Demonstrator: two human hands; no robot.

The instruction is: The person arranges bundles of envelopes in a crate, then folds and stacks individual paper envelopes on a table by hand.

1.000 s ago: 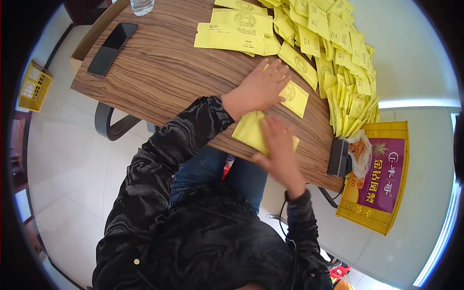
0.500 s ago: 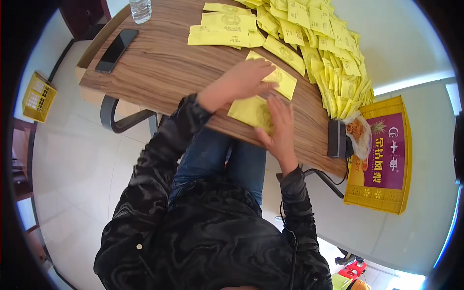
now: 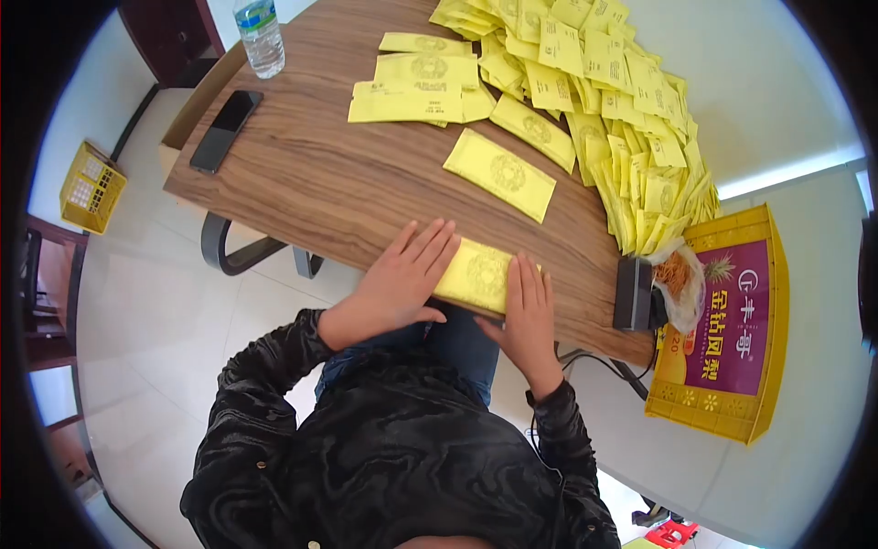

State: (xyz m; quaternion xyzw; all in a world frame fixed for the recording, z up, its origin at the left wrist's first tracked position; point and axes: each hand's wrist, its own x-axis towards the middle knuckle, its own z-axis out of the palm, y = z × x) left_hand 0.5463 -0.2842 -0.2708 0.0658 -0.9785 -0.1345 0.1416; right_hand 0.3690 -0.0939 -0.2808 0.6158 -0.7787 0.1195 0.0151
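Observation:
A yellow paper packet (image 3: 476, 276) with a round printed emblem lies flat at the table's near edge, between my two hands. Stretched fingers of my left hand (image 3: 402, 274) rest over its left end. My right hand (image 3: 528, 320) presses its fingers along the right end, the thumb below the near edge. Just beyond lies another yellow packet (image 3: 502, 174), touched by neither hand. Farther off, a third packet (image 3: 535, 131) sits at an angle beside several overlapping flat packets (image 3: 410, 102).
A large heap of yellow packets (image 3: 631, 119) covers the table's far right. At the right edge are a black box (image 3: 633, 293), a plastic bag of rubber bands (image 3: 675, 274) and a yellow crate (image 3: 732, 320). A phone (image 3: 226, 131) and water bottle (image 3: 262, 41) stand left.
My left hand has left the farther packet and come back toward me onto the near one. My right hand stays at the near packet's right end. The view has shifted slightly.

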